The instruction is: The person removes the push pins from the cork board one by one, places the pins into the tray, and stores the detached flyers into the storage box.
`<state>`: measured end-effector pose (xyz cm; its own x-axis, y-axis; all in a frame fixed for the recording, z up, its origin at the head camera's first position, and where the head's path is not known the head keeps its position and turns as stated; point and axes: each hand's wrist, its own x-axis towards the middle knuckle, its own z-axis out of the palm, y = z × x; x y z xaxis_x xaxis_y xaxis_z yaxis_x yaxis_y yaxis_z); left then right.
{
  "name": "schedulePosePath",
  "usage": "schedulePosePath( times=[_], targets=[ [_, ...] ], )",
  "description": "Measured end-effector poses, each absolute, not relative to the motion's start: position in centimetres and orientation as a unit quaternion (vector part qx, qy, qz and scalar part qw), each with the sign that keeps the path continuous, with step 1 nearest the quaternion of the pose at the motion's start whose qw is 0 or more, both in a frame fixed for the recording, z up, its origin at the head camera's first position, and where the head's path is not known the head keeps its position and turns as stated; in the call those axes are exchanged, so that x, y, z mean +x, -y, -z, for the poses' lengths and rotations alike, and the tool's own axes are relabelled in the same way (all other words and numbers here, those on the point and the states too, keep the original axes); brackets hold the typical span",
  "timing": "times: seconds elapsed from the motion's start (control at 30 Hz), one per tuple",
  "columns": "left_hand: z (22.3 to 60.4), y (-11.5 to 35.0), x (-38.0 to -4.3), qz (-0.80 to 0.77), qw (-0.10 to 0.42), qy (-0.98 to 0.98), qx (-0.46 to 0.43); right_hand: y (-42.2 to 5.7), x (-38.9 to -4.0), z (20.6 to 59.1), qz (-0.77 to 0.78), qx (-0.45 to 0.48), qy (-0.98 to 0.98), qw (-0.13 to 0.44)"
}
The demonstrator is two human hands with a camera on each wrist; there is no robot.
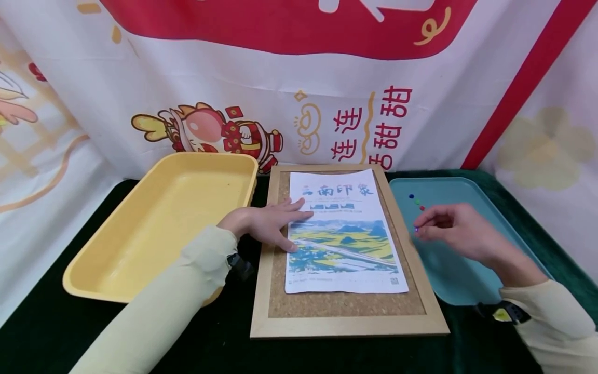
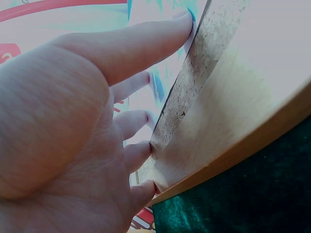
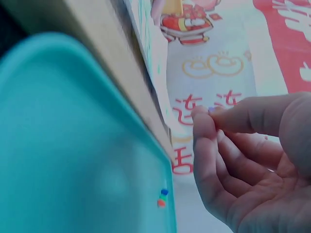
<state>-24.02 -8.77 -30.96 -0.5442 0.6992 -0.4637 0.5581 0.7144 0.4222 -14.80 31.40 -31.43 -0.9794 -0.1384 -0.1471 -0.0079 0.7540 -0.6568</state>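
A wooden-framed cork board [image 1: 350, 326] lies in the middle, bearing a printed paper sheet [image 1: 345, 244] with a blue, green and yellow landscape. My left hand [image 1: 267, 222] rests with spread fingers across the left side of the frame, fingertips on the paper's left edge. Over the left part of the blue tray [image 1: 467, 283], my right hand [image 1: 460, 231] pinches a small blue pushpin [image 3: 211, 110] between thumb and index finger. Just beyond those fingers, inside the tray, lie a dark blue pin [image 1: 411, 196], a green pin [image 1: 417, 201] and a red pin [image 1: 422, 208].
To the left of the board stands a larger yellow tray [image 1: 159, 228], under my left forearm. Dark green cloth [image 1: 224, 337] covers the table. A printed white and red curtain [image 1: 261, 72] hangs directly behind the trays and board.
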Motion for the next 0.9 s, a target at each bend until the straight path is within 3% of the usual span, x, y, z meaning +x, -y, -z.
schedulePosePath(
  times=[0.57, 0.9],
  targets=[
    [31.0, 8.8, -23.8, -0.119, 0.306, -0.873, 0.360, -35.3, -15.8, 32.9, 0.354, 0.072, -0.932, 0.008],
    [31.1, 8.8, -23.9, -0.117, 0.308, -0.874, 0.358, -36.1, -15.9, 33.6, 0.363, 0.096, -0.927, 0.008]
  ],
)
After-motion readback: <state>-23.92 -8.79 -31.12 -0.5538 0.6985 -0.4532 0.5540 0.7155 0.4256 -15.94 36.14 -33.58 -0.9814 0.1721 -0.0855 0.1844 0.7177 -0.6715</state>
